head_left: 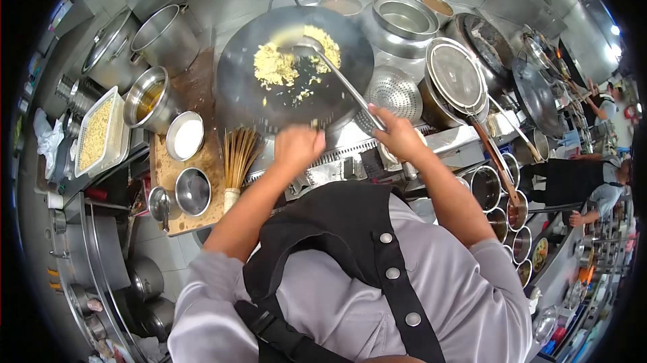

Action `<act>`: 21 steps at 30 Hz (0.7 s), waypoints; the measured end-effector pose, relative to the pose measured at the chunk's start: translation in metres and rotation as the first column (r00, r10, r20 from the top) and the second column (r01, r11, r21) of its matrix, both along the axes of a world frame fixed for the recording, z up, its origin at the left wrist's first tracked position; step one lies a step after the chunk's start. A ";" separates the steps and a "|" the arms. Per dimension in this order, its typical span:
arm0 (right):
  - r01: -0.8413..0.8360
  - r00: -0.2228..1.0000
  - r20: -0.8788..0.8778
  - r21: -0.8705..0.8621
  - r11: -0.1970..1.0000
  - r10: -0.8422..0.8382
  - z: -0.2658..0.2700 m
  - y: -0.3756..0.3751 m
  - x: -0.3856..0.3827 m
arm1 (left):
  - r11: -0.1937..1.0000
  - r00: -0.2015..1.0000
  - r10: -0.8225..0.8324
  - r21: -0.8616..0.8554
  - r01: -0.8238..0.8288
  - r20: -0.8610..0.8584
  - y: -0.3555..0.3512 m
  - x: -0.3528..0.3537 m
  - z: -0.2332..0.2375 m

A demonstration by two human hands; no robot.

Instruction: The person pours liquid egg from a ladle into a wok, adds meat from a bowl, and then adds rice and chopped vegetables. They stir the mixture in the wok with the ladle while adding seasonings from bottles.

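A large black wok (236,66) sits on the range in front of me, one loop handle standing up at its far rim. Yellow fried rice (275,70) lies in its middle, with loose grains scattered toward the near side; some of it is blurred by motion. My right hand (399,135) is closed around the long handle of a metal ladle (344,83), whose bowl is in the rice. At the wok's near edge my left hand (298,149) makes a fist on the wok; the part it grips is hidden under the fingers.
Left of the wok, a wooden board (165,181) carries a bowl of white powder (185,136), a steel bowl (193,192) and a bamboo brush (237,161). A perforated skimmer (394,93) and a round sieve (457,74) lie right. Another person (573,181) stands far right.
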State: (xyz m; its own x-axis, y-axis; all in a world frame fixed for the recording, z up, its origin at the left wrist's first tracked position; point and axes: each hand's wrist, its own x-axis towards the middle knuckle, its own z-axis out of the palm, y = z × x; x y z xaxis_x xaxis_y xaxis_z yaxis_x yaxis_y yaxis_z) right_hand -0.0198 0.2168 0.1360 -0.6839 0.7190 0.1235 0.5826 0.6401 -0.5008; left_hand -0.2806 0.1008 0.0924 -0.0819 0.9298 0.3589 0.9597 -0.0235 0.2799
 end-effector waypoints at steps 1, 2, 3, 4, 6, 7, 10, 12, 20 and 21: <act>0.064 0.996 -0.043 -0.178 0.982 -0.072 0.011 -0.013 -0.004 | 0.995 0.999 -0.042 -0.092 0.042 0.002 -0.026 0.007 0.003; 0.112 0.986 -0.074 -0.350 0.930 -0.146 0.017 -0.023 -0.007 | 0.990 0.991 -0.134 -0.043 0.135 0.026 -0.045 0.007 -0.007; 0.108 0.987 -0.075 -0.343 0.933 -0.142 0.014 -0.034 0.000 | 0.985 0.982 -0.169 -0.029 0.172 0.080 -0.053 0.007 0.000; 0.113 0.965 -0.185 -0.343 0.933 -0.185 0.006 -0.056 0.016 | 0.992 0.992 -0.124 -0.002 0.124 0.008 -0.046 0.003 0.010; 0.110 0.939 -0.270 -0.357 0.928 -0.215 -0.019 -0.095 0.040 | 0.999 0.998 -0.051 0.007 0.051 -0.028 -0.014 -0.011 0.023; 0.072 0.908 -0.388 -0.234 0.969 -0.161 -0.043 -0.105 0.047 | 0.997 0.996 -0.048 0.062 0.044 0.069 0.002 -0.016 0.031; 0.024 0.882 -0.454 -0.216 0.976 -0.123 -0.108 -0.098 0.055 | 0.994 0.993 -0.047 0.101 0.036 0.107 0.033 -0.024 0.025; 0.126 0.901 -0.343 -0.377 0.918 -0.265 -0.086 -0.104 0.048 | 0.993 0.987 -0.055 0.108 0.039 0.153 0.032 -0.023 0.022; 0.552 0.712 -0.227 -0.403 0.730 -0.664 -0.067 -0.127 0.107 | 0.980 0.982 -0.117 0.177 0.090 0.150 0.023 -0.019 0.002; 0.606 0.714 -0.112 -0.396 0.690 -0.691 -0.071 -0.129 0.116 | 0.981 0.980 -0.125 0.168 0.098 0.157 0.017 -0.018 -0.001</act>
